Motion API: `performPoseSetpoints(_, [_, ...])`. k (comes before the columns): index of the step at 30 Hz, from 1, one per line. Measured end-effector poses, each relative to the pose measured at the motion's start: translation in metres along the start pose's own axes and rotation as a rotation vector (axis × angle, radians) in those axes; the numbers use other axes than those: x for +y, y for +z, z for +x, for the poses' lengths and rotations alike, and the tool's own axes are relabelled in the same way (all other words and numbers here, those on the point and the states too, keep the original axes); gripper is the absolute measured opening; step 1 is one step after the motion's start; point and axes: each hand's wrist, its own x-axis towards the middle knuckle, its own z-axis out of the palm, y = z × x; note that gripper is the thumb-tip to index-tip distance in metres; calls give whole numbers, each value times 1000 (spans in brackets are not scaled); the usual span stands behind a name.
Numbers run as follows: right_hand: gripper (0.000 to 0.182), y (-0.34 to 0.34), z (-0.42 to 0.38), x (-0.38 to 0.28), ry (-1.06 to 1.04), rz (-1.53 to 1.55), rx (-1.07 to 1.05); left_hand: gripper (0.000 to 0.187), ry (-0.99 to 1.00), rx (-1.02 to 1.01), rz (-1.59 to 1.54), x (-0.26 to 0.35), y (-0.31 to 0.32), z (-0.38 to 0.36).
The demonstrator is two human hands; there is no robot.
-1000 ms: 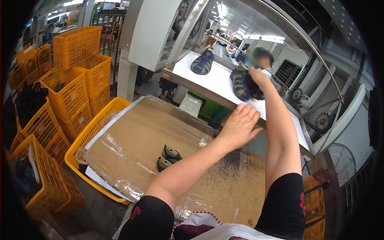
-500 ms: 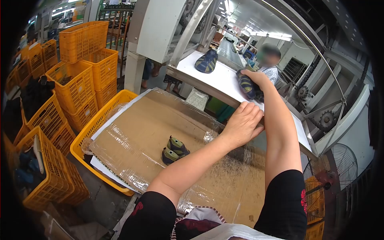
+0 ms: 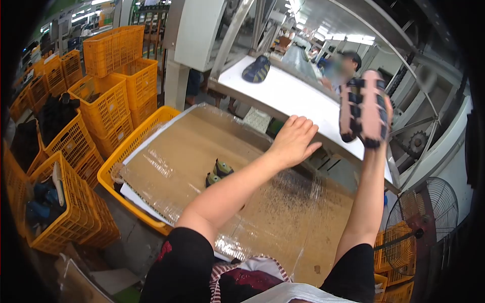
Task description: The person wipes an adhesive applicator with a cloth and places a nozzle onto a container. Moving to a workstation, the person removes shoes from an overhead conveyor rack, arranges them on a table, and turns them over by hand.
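Note:
My right hand (image 3: pixel 388 114) is closed round a pair of dark shoes (image 3: pixel 373 108), lifted at the right of the white shelf. Their pink soles with black edges face me, and most of the fingers are hidden behind them. My left hand (image 3: pixel 294 143) is empty, fingers stretched out, over the front edge of the white shelf (image 3: pixel 298 98). Another dark blue shoe (image 3: pixel 256 69) with yellowish stripes stands at the shelf's far left. On the plastic-wrapped cardboard (image 3: pixel 177 144) below sits a pair of small green and black shoes (image 3: pixel 218 170), partly covered by my left forearm.
A large yellow basket (image 3: pixel 108 174) lies under the cardboard. Stacks of orange crates (image 3: pixel 103 108) fill the left side. At the right stand a wire fan (image 3: pixel 424 217) and a metal frame with a sprocket (image 3: pixel 418 141). A person (image 3: pixel 346 68) is behind the shelf.
My right hand has raised the shoes from the shelf, up and to the right, turning their soles toward me. My left hand has moved slightly left, its fingers spreading.

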Motion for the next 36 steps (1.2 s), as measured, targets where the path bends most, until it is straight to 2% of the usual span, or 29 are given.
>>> performPoseSetpoints(2, [60, 2, -52, 0, 10, 85, 12, 38, 20, 18, 34, -3, 4, -1])
performPoseSetpoints(4, [66, 1, -120, 17, 84, 92, 50, 37, 14, -59, 38, -5, 2, -1])
performPoseSetpoints(8, [89, -7, -223, 89, 337, -200, 114, 37, 54, -89, 31, -9, -6, 0])
performPoseSetpoints(9, [85, -16, -239, 106, 485, -292, 65, 37, 45, -139, 4, -9, -9, 3])
performPoseSetpoints(10, [71, -13, -251, 136, 367, -413, 134, 38, 38, -186, -19, -8, -14, 6])
performPoseSetpoints(11, [54, -19, -262, 158, 263, -800, 85, 42, 15, -282, -21, -6, -22, 11])
performPoseSetpoints(12, [49, -15, -272, 176, 167, -1041, 77, 42, 24, -295, -12, -3, -28, 17])
performPoseSetpoints(14, [53, -34, -294, 222, 139, -1248, 31, 45, -147, -448, -179, -2, -36, 29])
performPoseSetpoints(15, [55, -44, -309, 242, 208, -1375, -21, 51, -208, -346, -333, -5, -37, 35])
performPoseSetpoints(16, [57, -43, -314, 251, 279, -1501, -74, 58, -135, -178, -198, -16, -34, 43])
performPoseSetpoints(17, [58, -45, -319, 257, 269, -1456, 22, 63, -139, -90, 13, -30, -35, 53])
performPoseSetpoints(18, [58, -44, -317, 257, 251, -1439, 22, 67, -140, 5, 224, -43, -41, 66])
performPoseSetpoints(20, [54, -47, -317, 257, 307, -1445, 57, 82, -375, -68, 382, -75, -42, 87])
performPoseSetpoints(21, [53, -48, -318, 259, 260, -1429, 70, 82, -367, -69, 400, -89, -41, 94])
performPoseSetpoints(23, [52, -49, -319, 261, 257, -1405, 73, 97, -756, -561, 580, -111, -38, 102])
performPoseSetpoints(24, [52, -49, -319, 261, 266, -1390, 86, 97, -762, -554, 591, -117, -37, 103])
performPoseSetpoints(26, [52, -48, -321, 262, 254, -1397, 88, 101, -777, -717, 616, -127, -31, 104])
performPoseSetpoints(28, [53, -49, -321, 263, 242, -1415, 92, 101, -799, -645, 593, -139, -30, 104])
performPoseSetpoints(31, [54, -48, -321, 263, 259, -1398, 99, 104, -831, -704, 669, -150, -30, 101])
performPoseSetpoints(32, [55, -50, -322, 263, 279, -1405, 97, 105, -932, -726, 663, -153, -30, 98])
performPoseSetpoints(34, [56, -50, -321, 263, 282, -1416, 104, 96, -1004, -648, 615, -142, -33, 92])
performPoseSetpoints(36, [55, -49, -321, 263, 303, -1407, 107, 89, -990, -619, 518, -165, -21, 81])
